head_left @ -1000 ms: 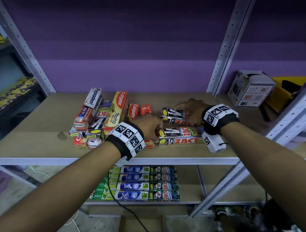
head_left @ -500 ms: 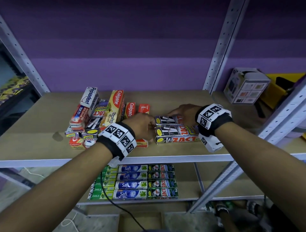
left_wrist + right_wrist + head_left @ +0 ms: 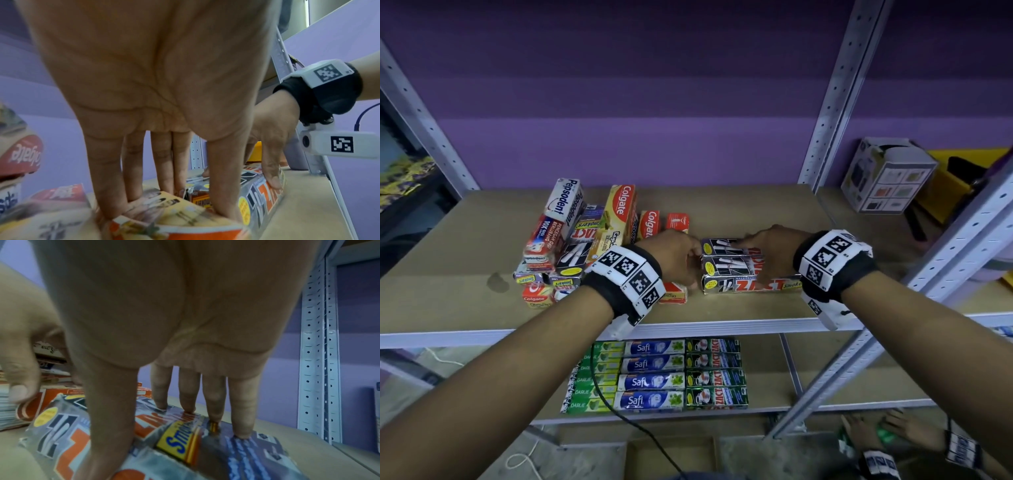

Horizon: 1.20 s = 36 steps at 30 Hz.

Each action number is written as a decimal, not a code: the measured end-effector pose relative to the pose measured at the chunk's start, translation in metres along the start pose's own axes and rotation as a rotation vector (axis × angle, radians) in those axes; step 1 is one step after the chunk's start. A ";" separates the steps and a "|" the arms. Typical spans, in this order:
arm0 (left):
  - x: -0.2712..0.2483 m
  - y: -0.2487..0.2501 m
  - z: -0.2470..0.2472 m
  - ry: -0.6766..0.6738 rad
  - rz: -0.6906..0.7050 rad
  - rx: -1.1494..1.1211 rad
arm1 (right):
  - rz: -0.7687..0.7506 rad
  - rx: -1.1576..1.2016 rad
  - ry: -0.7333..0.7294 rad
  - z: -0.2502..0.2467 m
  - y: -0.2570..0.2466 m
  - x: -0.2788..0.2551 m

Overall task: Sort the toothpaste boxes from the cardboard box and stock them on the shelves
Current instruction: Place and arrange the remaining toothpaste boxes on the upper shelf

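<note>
Hands at work on upper shelf (image 3: 774, 205), both on the Zact boxes (image 3: 736, 270) lying at 6 o'clock of the board, near its front edge. Right hand (image 3: 774, 246) spans them from above: fingers (image 3: 240, 410) straight, tips down on the top faces, thumb down the near side, a light clasp across the width. Probable reason: to hold the boxes side by side, long edges touching, so they form one brand block.

Left hand (image 3: 674, 257) at 9 o'clock of that block, fingers (image 3: 107, 178) extended and touching box ends; judged to be squaring the left ends flush. It also rests on an orange-ended box (image 3: 164, 219); the blur makes it uncertain whether anything is pinched.

Mixed pile (image 3: 585, 240) of Colgate, Pepsodent and Zact at 9 o'clock remains unsorted. Lower shelf (image 3: 825, 394) already carries neat brand columns (image 3: 654, 373), so the same layout is presumably wanted above.
</note>
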<state>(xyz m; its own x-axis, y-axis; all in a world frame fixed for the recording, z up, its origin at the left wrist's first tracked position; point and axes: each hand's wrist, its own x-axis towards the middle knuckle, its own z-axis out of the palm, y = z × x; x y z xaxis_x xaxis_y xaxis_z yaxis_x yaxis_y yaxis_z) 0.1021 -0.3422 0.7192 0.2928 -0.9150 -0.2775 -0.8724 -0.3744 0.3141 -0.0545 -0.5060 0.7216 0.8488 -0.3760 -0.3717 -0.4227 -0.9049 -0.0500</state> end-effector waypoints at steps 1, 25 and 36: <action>0.000 0.000 0.000 0.004 0.001 0.003 | -0.007 -0.019 0.006 0.000 -0.001 0.001; 0.006 0.005 -0.025 0.022 -0.081 0.242 | 0.072 0.038 0.076 -0.009 -0.003 0.073; -0.001 -0.007 -0.040 0.163 -0.082 0.156 | 0.074 0.055 0.113 -0.008 -0.003 0.076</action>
<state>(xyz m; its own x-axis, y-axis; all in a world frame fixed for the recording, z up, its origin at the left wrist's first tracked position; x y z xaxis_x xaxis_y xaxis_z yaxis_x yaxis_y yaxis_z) 0.1238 -0.3442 0.7534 0.4138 -0.8992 -0.1421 -0.8892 -0.4327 0.1487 0.0135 -0.5338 0.7004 0.8437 -0.4642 -0.2696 -0.4997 -0.8627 -0.0781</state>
